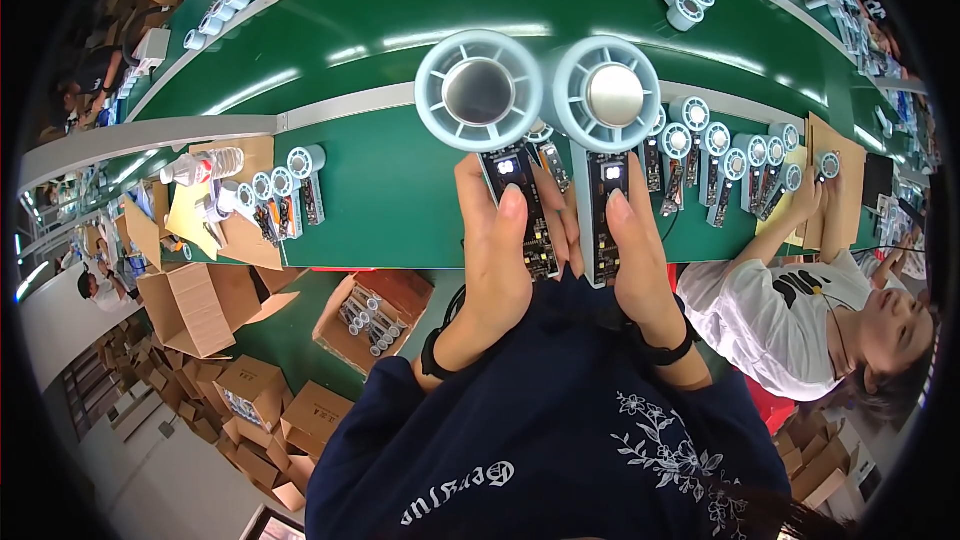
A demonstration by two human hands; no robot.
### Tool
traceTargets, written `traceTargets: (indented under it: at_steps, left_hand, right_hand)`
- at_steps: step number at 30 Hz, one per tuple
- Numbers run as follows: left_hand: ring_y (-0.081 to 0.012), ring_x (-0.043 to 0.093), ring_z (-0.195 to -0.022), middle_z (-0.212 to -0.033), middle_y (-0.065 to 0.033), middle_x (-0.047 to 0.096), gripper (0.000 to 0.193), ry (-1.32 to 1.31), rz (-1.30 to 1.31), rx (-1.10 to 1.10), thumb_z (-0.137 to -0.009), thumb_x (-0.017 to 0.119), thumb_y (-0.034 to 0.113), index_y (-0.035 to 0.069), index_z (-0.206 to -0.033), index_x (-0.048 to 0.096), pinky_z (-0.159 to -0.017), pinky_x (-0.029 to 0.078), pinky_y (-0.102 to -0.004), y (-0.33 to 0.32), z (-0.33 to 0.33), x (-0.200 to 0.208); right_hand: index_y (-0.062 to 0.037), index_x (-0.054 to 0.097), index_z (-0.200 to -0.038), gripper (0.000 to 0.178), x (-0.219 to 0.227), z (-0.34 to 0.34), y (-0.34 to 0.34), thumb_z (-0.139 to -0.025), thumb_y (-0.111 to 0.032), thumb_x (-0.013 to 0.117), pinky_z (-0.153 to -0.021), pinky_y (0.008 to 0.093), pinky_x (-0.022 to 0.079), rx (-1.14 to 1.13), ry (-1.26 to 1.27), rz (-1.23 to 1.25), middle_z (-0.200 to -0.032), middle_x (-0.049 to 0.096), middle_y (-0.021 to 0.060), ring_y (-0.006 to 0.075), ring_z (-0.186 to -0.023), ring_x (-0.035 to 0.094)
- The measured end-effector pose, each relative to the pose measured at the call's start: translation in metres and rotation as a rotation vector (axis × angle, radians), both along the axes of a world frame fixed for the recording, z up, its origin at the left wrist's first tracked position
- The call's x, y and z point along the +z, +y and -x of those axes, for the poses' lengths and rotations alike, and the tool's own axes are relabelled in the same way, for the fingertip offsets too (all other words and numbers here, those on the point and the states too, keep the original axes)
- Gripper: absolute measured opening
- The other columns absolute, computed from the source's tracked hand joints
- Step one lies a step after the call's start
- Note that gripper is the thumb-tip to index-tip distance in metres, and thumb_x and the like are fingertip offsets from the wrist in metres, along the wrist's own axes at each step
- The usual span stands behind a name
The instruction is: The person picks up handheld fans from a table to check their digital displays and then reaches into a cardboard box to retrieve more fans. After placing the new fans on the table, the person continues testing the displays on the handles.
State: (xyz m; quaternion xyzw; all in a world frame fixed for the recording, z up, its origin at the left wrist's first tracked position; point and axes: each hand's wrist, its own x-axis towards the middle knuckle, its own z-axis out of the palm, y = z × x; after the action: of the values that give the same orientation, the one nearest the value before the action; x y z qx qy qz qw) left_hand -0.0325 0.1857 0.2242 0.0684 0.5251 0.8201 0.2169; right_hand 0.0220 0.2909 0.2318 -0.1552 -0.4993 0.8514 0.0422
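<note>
My left hand (pixel 497 255) grips a small handheld fan unit (pixel 480 90): a pale blue round housing on a bare black circuit-board stem, thumb pressed on the board below a lit small display. My right hand (pixel 635 260) holds a second, matching fan unit (pixel 607 93) the same way, thumb on its board. Both fans stand upright side by side above the green workbench (pixel 400 200), their round heads almost touching.
A row of similar fan units (pixel 715 155) lies on the bench at the right, where another person in a white shirt (pixel 790 315) works. More fans (pixel 290 190) and a water bottle (pixel 205 168) lie left. Open cardboard boxes (pixel 375 315) sit on the floor below.
</note>
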Motion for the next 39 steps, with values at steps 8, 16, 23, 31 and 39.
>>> traceTargets:
  at_steps: [8,16,23,31,39]
  left_hand:
    - [-0.0131,0.05,-0.049,-0.088,-0.0124,0.048,0.044,-0.002,0.014,-0.021,-0.097,0.032,0.032,-0.002,-0.125,0.028,-0.036,0.04,-0.0224,-0.001,0.0,0.002]
    - [-0.0135,0.051,-0.052,-0.09,-0.0123,0.048,0.047,0.007,-0.036,-0.047,-0.096,0.037,0.03,-0.001,-0.129,0.024,-0.039,0.042,-0.0234,-0.005,0.0,-0.004]
    - [-0.0127,0.052,-0.055,-0.089,-0.011,0.049,0.036,-0.057,-0.178,-0.09,-0.097,0.035,0.021,0.001,-0.126,0.025,-0.043,0.043,-0.0224,-0.01,0.003,-0.012]
    - [-0.0106,0.05,-0.05,-0.08,-0.0084,0.05,0.034,-0.033,-0.045,-0.087,-0.099,0.033,0.025,0.003,-0.124,0.027,-0.041,0.041,-0.0202,-0.012,0.006,-0.017]
    - [-0.0105,0.05,-0.049,-0.081,-0.0086,0.049,0.034,-0.033,-0.066,-0.07,-0.099,0.034,0.027,0.004,-0.123,0.028,-0.04,0.039,-0.0205,-0.014,0.0,-0.021]
  right_hand:
    - [-0.0014,0.035,-0.114,0.029,-0.002,0.001,0.001,-0.098,-0.025,0.035,-0.052,0.0224,0.041,0.009,0.031,0.045,-0.073,0.049,0.0065,0.0105,-0.055,0.046]
    - [0.0012,0.033,-0.122,0.04,-0.002,0.001,0.0,-0.097,-0.03,0.031,-0.049,0.0216,0.039,0.007,-0.028,-0.056,-0.072,0.049,0.0072,0.0114,-0.052,0.046]
    - [0.0023,0.032,-0.127,0.045,-0.002,0.002,-0.002,-0.097,-0.031,0.032,-0.047,0.0209,0.038,-0.004,-0.053,-0.121,-0.069,0.05,0.0068,0.0109,-0.05,0.045]
    - [0.0028,0.032,-0.129,0.043,-0.01,0.0,-0.006,-0.097,-0.027,0.034,-0.047,0.0204,0.036,-0.023,-0.044,-0.164,-0.066,0.05,0.0061,0.0096,-0.049,0.044]
    - [0.0032,0.033,-0.127,0.041,-0.016,-0.001,-0.008,-0.097,-0.025,0.035,-0.048,0.0202,0.035,-0.029,-0.034,-0.168,-0.064,0.049,0.0059,0.0093,-0.048,0.042]
